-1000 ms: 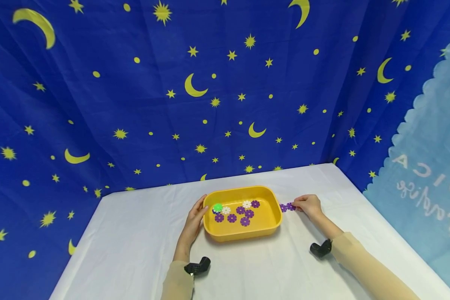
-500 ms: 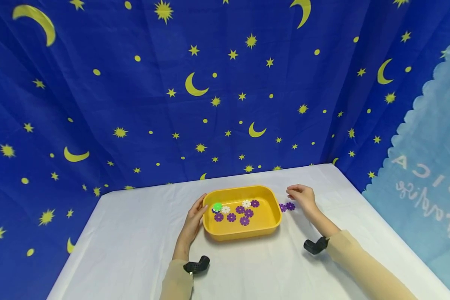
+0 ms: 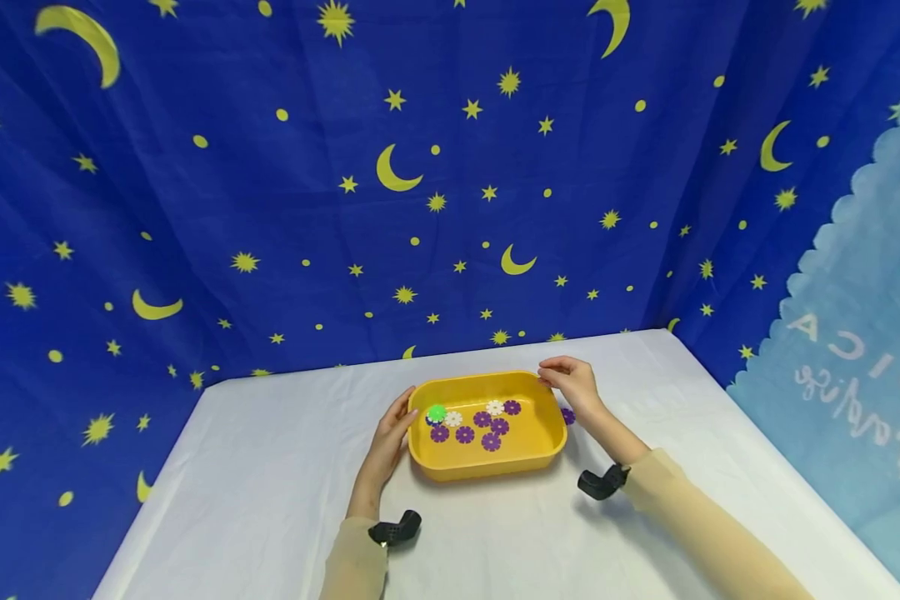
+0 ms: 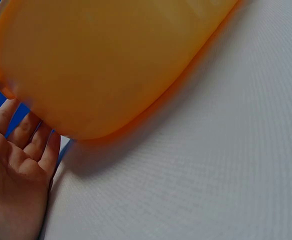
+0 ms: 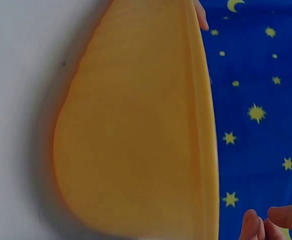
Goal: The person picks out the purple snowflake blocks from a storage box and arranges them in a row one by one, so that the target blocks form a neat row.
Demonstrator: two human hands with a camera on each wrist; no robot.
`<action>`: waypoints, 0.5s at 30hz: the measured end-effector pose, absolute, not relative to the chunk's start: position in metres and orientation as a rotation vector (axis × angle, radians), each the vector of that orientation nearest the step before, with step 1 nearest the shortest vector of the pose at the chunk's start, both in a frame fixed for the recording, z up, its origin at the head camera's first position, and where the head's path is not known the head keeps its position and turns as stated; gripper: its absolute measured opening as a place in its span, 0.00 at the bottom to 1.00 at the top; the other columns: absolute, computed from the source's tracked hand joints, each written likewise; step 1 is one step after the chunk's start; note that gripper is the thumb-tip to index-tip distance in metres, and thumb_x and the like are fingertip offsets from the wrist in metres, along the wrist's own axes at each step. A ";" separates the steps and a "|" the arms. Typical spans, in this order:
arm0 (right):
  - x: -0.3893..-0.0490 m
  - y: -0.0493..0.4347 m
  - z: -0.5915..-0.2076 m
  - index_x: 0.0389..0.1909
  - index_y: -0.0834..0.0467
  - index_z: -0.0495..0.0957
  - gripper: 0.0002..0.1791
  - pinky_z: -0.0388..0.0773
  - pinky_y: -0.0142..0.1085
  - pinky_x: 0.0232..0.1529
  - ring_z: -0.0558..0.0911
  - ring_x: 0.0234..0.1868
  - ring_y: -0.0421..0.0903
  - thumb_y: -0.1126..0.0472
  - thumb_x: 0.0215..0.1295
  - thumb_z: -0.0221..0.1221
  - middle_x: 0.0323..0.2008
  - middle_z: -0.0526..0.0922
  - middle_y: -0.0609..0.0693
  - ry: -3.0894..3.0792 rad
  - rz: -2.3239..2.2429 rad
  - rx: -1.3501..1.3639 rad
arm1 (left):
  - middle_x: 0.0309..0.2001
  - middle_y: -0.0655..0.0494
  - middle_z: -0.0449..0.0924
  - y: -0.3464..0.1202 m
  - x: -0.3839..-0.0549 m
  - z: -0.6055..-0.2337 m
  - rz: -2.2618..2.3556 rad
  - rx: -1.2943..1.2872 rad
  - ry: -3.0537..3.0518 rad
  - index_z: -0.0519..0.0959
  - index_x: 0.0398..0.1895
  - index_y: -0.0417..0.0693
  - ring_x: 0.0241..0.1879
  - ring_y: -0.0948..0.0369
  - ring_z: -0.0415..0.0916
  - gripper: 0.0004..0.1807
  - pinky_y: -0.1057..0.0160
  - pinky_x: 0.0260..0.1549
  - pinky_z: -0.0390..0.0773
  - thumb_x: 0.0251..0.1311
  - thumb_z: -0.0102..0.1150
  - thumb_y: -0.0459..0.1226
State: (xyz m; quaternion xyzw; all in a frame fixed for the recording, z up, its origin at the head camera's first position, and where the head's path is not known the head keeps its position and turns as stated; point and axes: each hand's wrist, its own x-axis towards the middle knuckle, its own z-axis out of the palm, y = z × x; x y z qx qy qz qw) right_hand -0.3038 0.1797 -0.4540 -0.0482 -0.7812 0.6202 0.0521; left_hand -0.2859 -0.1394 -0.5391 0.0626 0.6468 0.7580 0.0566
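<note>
A yellow plastic tub stands on the white table with several snowflake-shaped discs in it: purple discs, white discs and a bright green disc at the left end. My left hand grips the tub's left side, thumb at the rim and fingers along the outer wall. My right hand hovers at the far right corner of the tub, fingers loosely bent, with nothing seen between thumb and fingertips in the right wrist view. Beneath it, outside the tub, a purple disc lies partly hidden.
A white cloth covers the table. Behind it hangs a blue curtain with yellow moons and stars, and a light blue lettered cloth hangs at the right. Each wrist wears a black camera.
My right hand has let go of the purple discs right of the tub, risen, and moved left to the tub's far right corner. My left hand has stayed on the tub.
</note>
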 end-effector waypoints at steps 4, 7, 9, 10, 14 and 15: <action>-0.305 0.168 -0.458 0.46 0.73 0.77 0.14 0.86 0.36 0.42 0.82 0.29 0.35 0.67 0.63 0.58 0.34 0.85 0.55 -2.408 1.891 -0.150 | 0.75 0.48 0.52 -0.140 -0.285 -0.540 2.297 0.192 1.960 0.56 0.73 0.47 0.75 0.52 0.47 0.32 0.53 0.75 0.50 0.68 0.50 0.42; -0.307 0.161 -0.462 0.45 0.73 0.78 0.13 0.86 0.37 0.44 0.81 0.29 0.35 0.68 0.63 0.58 0.36 0.85 0.58 -2.409 1.907 -0.133 | 0.75 0.48 0.52 -0.140 -0.285 -0.540 2.291 0.188 1.971 0.56 0.73 0.47 0.75 0.52 0.47 0.32 0.53 0.74 0.51 0.68 0.50 0.43; -0.308 0.157 -0.465 0.45 0.74 0.77 0.13 0.85 0.40 0.46 0.81 0.29 0.34 0.69 0.63 0.57 0.37 0.84 0.62 -2.426 1.898 -0.098 | 0.75 0.48 0.52 -0.140 -0.284 -0.540 2.288 0.188 1.983 0.56 0.73 0.47 0.75 0.52 0.47 0.32 0.52 0.74 0.51 0.68 0.50 0.43; -0.308 0.155 -0.466 0.45 0.73 0.78 0.13 0.85 0.41 0.47 0.81 0.30 0.35 0.70 0.63 0.57 0.38 0.84 0.63 -2.440 1.881 -0.094 | 0.75 0.48 0.53 -0.140 -0.284 -0.540 2.291 0.183 1.980 0.57 0.72 0.48 0.75 0.53 0.47 0.31 0.53 0.74 0.51 0.68 0.50 0.42; -0.310 0.147 -0.469 0.43 0.71 0.80 0.11 0.84 0.40 0.48 0.82 0.34 0.39 0.70 0.62 0.58 0.41 0.84 0.65 -2.514 1.742 -0.061 | 0.75 0.48 0.52 -0.141 -0.285 -0.540 2.289 0.204 1.983 0.57 0.73 0.47 0.76 0.53 0.46 0.31 0.54 0.75 0.50 0.68 0.50 0.42; -0.311 0.145 -0.469 0.43 0.71 0.80 0.10 0.84 0.39 0.47 0.82 0.35 0.42 0.70 0.62 0.58 0.41 0.84 0.66 -2.528 1.705 -0.058 | 0.75 0.49 0.52 -0.142 -0.286 -0.540 2.290 0.205 1.981 0.57 0.73 0.47 0.76 0.53 0.46 0.31 0.54 0.75 0.50 0.69 0.49 0.41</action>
